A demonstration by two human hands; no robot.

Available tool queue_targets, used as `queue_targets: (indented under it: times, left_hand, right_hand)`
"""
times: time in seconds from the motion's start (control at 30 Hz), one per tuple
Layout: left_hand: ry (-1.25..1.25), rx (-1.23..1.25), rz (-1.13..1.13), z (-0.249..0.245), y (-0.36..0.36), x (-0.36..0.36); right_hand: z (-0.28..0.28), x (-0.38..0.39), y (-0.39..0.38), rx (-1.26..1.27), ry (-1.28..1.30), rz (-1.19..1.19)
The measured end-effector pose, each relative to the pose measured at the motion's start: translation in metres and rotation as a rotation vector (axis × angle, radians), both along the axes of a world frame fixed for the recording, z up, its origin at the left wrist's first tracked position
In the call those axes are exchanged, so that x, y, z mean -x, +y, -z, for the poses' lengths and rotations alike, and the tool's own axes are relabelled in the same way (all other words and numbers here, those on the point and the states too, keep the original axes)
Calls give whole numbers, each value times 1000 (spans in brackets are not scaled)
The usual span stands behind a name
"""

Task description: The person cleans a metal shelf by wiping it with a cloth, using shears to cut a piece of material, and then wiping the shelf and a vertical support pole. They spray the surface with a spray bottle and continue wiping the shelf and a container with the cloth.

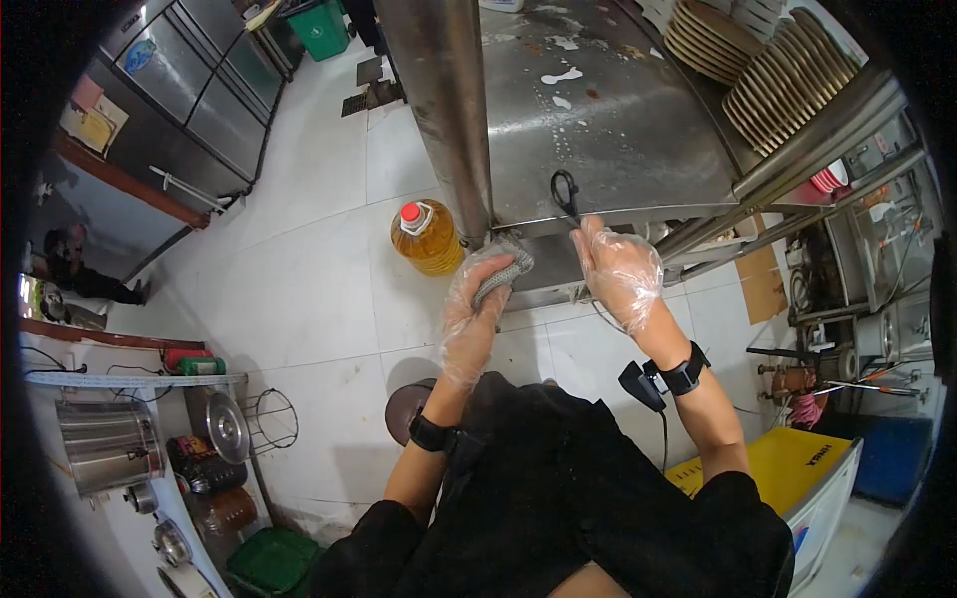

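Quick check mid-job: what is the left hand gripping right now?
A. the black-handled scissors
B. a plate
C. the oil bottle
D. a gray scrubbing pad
D: the left hand is closed around a gray scrubbing pad at the edge of the steel table; the scissors lie on the table near the right hand.

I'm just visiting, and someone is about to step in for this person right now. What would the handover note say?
Left hand: gloved, closed on a grey mesh scrubber, held against the front edge of the steel table.
Right hand: gloved, fingertips at that same edge, just below the scissors; whether it grips anything is unclear.
Around: oil bottle on the floor by the table leg; plates stacked at the table's far end.
Done: cannot tell how much is scrubbed.
Left: white smears lie on the tabletop.
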State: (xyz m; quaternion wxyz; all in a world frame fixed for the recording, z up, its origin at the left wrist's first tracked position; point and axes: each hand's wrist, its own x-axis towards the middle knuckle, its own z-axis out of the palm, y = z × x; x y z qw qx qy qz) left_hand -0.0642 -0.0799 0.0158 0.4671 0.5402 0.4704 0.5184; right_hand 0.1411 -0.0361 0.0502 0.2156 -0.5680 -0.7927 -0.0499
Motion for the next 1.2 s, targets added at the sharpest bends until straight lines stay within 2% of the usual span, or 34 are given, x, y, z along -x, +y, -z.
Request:
queue_targets:
  times: [0.1,0.17,0.2,0.33,0.4,0.47,0.53,1.2]
  left_hand:
    - [14,15,-17,4,-1,0]
    - [11,26,-20,1,-1,-1]
    - [11,33,-22,0,0,1]
    - [45,-2,-32,6,-2,3]
    - [-18,28,-26,3,-2,0]
    - [-42,41,-20,6,-1,0]
    - [-66,53,-18,6,0,1]
    - [-31,56,-28,7,-1,2]
  right_hand:
    - [2,0,3,-20,8,33]
    - [3,0,-1,10,19,-62]
    - [-1,2,0,71,-1,-19]
    - [-2,4,3,42,46,-15]
    - [0,8,3,80,29,-121]
    - [0,11,6,48,62,-120]
    - [-4,12,9,128,20,-76]
    - [0,12,6,87,51,-132]
